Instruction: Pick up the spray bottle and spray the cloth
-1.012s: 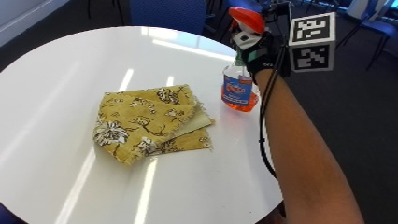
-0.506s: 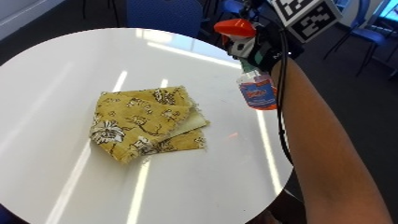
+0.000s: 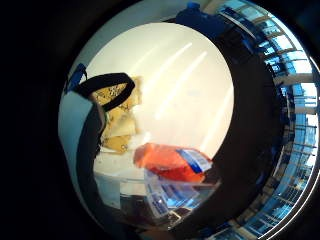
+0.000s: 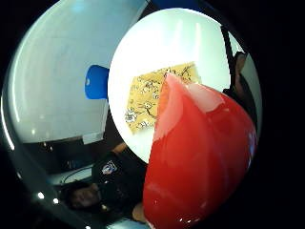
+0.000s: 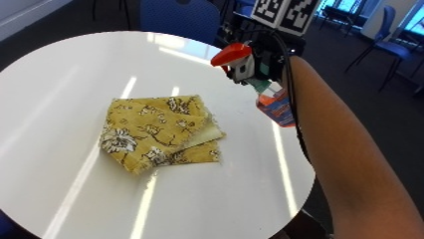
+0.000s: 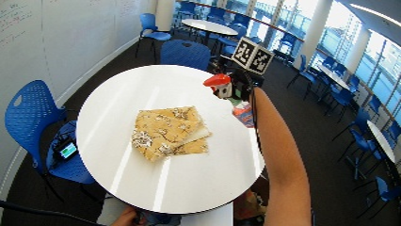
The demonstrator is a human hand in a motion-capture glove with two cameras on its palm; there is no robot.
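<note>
Gloved and black, the right hand [image 5: 268, 67] is wrapped round the neck of the clear plastic spray bottle with its red trigger head and orange liquid [image 5: 255, 79], holding it in the air over the round white counter [image 5: 79, 69]. From the folded mustard-yellow floral cloth [image 5: 159, 133], the bottle hangs off to one side, apart, nozzle roughly towards it. Squeezed from there, I'd guess the mist could fall short and wet the counter instead.

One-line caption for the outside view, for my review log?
Gloved right hand holds the spray bottle lifted above the white table, beside the folded yellow cloth.
</note>
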